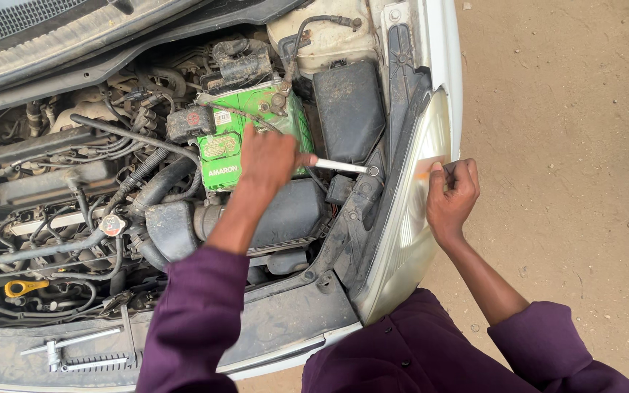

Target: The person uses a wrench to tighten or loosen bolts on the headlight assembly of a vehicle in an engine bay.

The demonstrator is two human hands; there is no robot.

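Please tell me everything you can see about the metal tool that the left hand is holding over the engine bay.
The metal tool is a slim, silver, shiny wrench, lying nearly level. Its ring end points right and sits on a fastener beside the headlight, just below the black box cover. The left hand grips its other end, hiding it, above the green battery. The right hand does not touch it; it rests on the headlight.
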